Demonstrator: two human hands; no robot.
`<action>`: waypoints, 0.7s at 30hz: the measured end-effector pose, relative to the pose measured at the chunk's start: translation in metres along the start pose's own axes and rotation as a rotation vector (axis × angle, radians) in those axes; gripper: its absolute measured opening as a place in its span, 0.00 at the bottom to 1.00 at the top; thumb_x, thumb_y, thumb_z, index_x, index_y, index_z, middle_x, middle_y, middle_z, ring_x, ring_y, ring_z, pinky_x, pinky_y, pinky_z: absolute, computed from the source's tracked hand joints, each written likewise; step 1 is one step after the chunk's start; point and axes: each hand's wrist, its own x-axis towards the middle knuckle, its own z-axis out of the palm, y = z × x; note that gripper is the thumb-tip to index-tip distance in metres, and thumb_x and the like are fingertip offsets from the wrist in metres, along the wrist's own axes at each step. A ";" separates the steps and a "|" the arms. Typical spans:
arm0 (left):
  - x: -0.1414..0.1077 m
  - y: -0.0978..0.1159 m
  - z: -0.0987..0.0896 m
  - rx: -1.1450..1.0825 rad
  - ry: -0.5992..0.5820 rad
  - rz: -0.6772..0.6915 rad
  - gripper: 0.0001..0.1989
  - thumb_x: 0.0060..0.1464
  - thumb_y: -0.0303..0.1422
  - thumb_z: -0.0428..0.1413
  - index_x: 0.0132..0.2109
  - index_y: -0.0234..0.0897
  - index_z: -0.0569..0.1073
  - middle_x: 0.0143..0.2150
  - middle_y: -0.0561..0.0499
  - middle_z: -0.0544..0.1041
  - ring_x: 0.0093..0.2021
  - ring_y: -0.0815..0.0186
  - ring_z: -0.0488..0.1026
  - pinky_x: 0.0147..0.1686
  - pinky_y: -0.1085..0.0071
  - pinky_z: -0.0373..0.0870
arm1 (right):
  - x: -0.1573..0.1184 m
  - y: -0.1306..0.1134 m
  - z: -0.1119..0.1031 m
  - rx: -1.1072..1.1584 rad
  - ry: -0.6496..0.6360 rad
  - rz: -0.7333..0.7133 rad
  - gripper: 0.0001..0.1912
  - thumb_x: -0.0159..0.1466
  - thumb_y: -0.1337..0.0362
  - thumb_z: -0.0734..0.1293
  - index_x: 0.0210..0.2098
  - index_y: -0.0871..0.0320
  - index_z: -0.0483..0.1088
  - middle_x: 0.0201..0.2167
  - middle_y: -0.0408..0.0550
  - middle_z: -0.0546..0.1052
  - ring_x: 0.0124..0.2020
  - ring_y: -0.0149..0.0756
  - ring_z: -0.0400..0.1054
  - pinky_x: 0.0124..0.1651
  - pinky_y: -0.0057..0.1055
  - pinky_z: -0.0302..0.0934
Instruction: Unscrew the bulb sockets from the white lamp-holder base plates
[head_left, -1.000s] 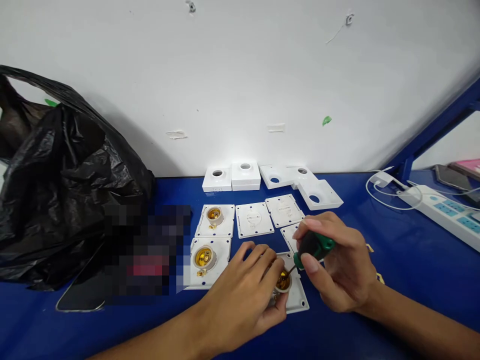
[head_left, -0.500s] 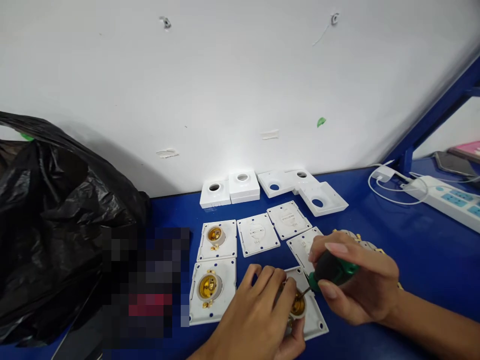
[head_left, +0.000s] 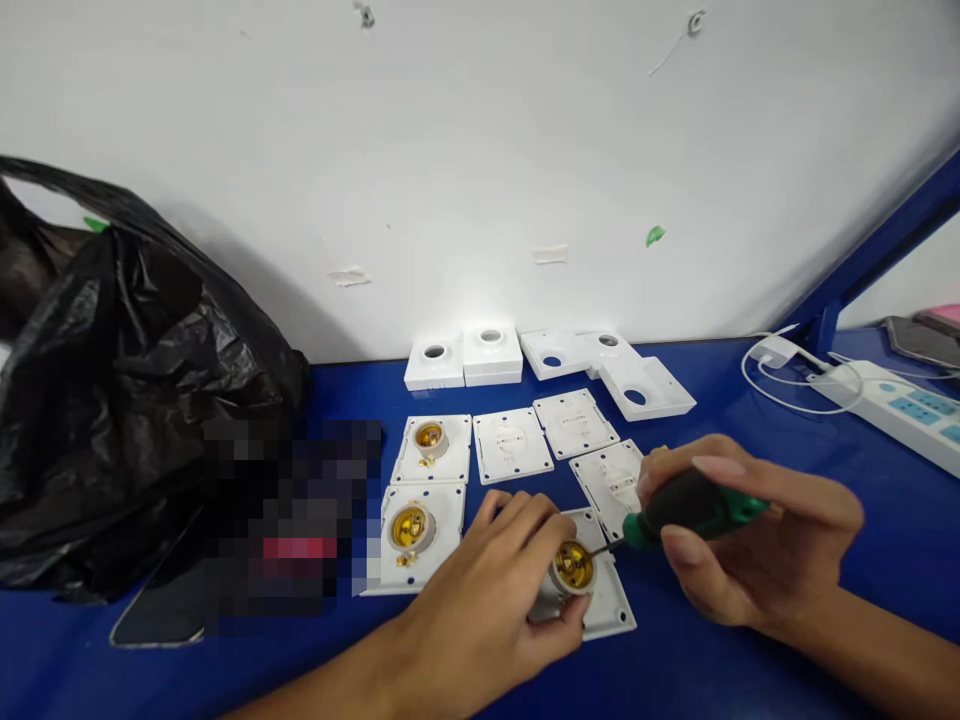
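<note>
My left hand (head_left: 510, 590) is closed around a round lamp socket (head_left: 574, 568) with a brass-coloured inside, which sits on a white square base plate (head_left: 615, 608). In my right hand (head_left: 750, 540) is a green and black screwdriver (head_left: 694, 508), gripped between thumb and fingers. Its thin shaft points left, and the tip is at the socket's right rim. Two more plates with brass sockets (head_left: 411, 530) (head_left: 430, 440) lie to the left. Blank white plates (head_left: 514, 446) (head_left: 576, 422) (head_left: 611, 485) lie behind my hands.
White square covers with round holes (head_left: 491, 355) (head_left: 647, 388) stand along the wall. A black plastic bag (head_left: 150, 380) is at the left, near a dark phone-like object (head_left: 161, 615). At the right lie a power strip (head_left: 911, 405) and a white charger with cable (head_left: 774, 350).
The screwdriver has moved right and tilted flatter, its tip going from inside the socket to the rim. The socket now shows more between my left fingers. The camera view has shifted.
</note>
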 end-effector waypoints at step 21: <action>0.000 0.004 0.000 0.073 -0.021 0.044 0.14 0.64 0.26 0.65 0.52 0.39 0.71 0.49 0.48 0.76 0.50 0.53 0.73 0.60 0.50 0.68 | -0.003 0.001 0.018 0.043 -0.078 -0.085 0.34 0.67 0.76 0.72 0.69 0.51 0.66 0.33 0.43 0.77 0.28 0.38 0.75 0.26 0.34 0.73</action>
